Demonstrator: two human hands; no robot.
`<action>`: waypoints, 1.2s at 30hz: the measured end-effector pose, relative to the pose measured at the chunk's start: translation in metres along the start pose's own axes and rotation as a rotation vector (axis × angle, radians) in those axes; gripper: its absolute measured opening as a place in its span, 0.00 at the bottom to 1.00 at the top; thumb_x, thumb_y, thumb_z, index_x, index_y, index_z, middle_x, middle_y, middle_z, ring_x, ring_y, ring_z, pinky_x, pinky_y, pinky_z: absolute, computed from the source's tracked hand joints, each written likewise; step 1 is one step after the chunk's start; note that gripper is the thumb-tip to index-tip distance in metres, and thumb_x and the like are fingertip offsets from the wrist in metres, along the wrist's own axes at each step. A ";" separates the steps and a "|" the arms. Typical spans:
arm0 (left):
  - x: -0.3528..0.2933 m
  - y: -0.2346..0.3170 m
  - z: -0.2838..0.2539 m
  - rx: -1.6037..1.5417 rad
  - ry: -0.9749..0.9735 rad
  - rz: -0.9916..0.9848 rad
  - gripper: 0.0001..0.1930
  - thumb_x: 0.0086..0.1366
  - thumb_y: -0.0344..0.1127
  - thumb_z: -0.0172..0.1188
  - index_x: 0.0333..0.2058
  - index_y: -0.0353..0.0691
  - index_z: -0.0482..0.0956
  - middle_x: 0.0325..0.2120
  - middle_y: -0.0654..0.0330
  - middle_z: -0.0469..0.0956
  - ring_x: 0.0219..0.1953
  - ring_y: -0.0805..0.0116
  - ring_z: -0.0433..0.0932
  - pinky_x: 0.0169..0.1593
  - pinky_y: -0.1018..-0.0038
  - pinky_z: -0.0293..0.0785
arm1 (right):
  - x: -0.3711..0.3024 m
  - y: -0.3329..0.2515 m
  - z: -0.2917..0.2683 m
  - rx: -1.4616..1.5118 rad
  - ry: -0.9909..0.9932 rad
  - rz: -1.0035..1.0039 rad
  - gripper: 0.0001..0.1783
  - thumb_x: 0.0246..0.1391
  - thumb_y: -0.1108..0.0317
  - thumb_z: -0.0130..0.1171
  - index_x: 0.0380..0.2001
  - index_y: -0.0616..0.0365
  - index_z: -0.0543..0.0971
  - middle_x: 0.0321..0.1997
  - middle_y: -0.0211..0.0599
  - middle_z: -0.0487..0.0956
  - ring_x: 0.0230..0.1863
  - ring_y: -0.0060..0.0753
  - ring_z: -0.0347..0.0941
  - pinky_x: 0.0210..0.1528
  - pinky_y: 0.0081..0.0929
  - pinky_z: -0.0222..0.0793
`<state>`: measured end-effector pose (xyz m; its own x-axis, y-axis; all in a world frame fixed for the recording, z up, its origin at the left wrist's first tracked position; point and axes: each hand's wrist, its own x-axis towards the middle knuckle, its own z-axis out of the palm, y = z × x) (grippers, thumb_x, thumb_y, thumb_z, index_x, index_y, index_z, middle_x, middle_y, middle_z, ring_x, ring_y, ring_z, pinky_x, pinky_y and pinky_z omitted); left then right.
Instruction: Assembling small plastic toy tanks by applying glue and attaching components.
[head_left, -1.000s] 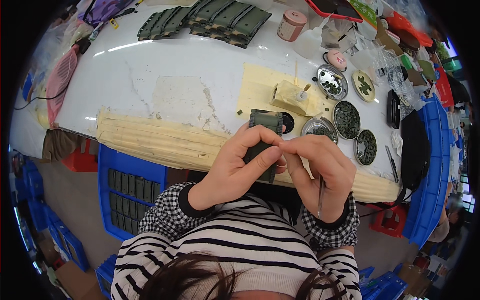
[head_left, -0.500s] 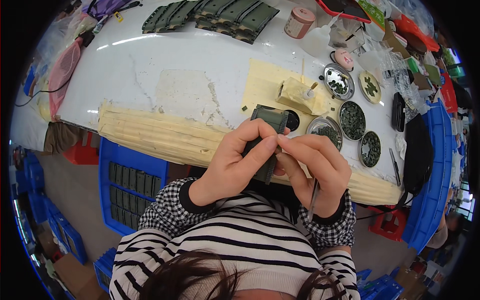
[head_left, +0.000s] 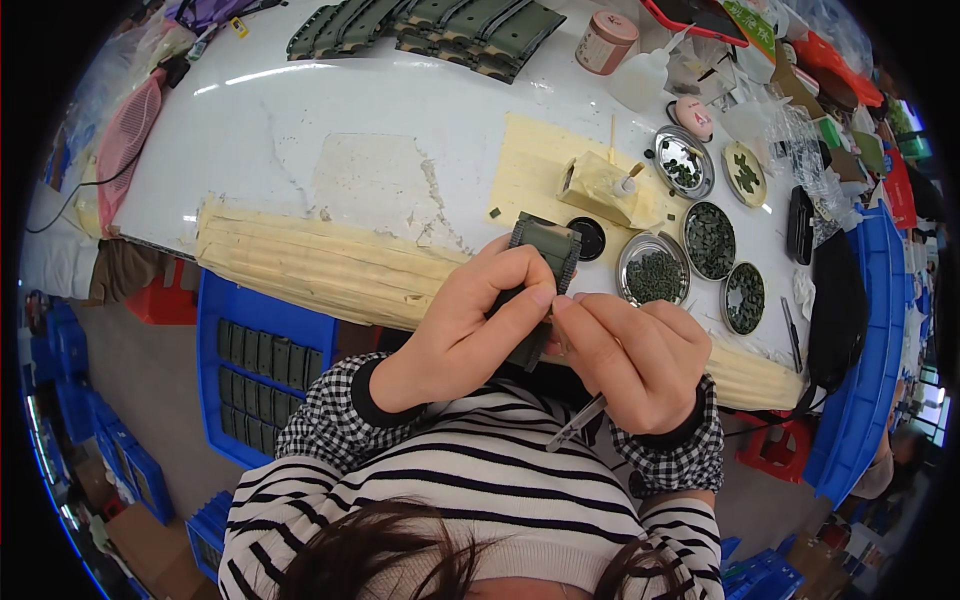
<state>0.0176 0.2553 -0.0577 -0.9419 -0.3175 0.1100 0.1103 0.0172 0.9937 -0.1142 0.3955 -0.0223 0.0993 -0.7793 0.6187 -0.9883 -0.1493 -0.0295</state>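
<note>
My left hand (head_left: 460,325) is closed round a dark green, camouflage-patterned model part (head_left: 550,238) with ridged, toothed edges, held over the near edge of the table. Thumb and forefinger pinch together at its right side. There my right hand (head_left: 640,355) meets them, its fingertips also pinched; any small piece between these tips is too hidden to make out. A slim metal tool, apparently tweezers (head_left: 577,422), is tucked in the right hand and points down toward my body. Just past the model part lies a round black lid (head_left: 589,238).
A tape-covered block (head_left: 600,193) with a brush stands on yellow paper (head_left: 525,150). To its right are several round dishes of small green pieces, one with a metal rim (head_left: 622,262). Larger green parts (head_left: 480,35) lie at the back. A blue tray (head_left: 230,300) holds rows below left.
My right hand has turned and shifted slightly right, swinging the metal tool from upright to slanting down left. The left hand still holds the model part, nearly in place.
</note>
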 end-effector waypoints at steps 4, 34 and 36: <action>-0.002 0.001 -0.001 0.079 0.014 -0.022 0.08 0.69 0.31 0.45 0.32 0.35 0.70 0.42 0.56 0.73 0.45 0.72 0.68 0.52 0.75 0.62 | -0.002 -0.001 0.005 0.006 0.014 -0.003 0.15 0.37 0.74 0.62 0.34 0.63 0.81 0.32 0.34 0.77 0.18 0.19 0.66 0.21 0.17 0.58; -0.008 0.000 0.020 -0.006 0.129 0.143 0.39 0.62 0.19 0.49 0.66 0.32 0.36 0.68 0.47 0.42 0.44 0.65 0.73 0.48 0.74 0.70 | -0.001 0.017 -0.001 0.205 0.006 0.277 0.15 0.40 0.78 0.64 0.37 0.60 0.80 0.30 0.36 0.78 0.23 0.33 0.74 0.22 0.24 0.67; -0.008 -0.001 0.021 -0.055 0.109 0.130 0.40 0.63 0.20 0.49 0.67 0.35 0.33 0.65 0.46 0.50 0.42 0.67 0.73 0.44 0.76 0.72 | 0.001 0.016 -0.003 0.199 0.008 0.276 0.16 0.40 0.79 0.64 0.37 0.60 0.80 0.30 0.37 0.78 0.23 0.33 0.74 0.22 0.23 0.68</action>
<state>0.0181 0.2772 -0.0587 -0.8789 -0.4169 0.2317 0.2487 0.0140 0.9685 -0.1306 0.3946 -0.0197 -0.1708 -0.8023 0.5719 -0.9357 -0.0497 -0.3492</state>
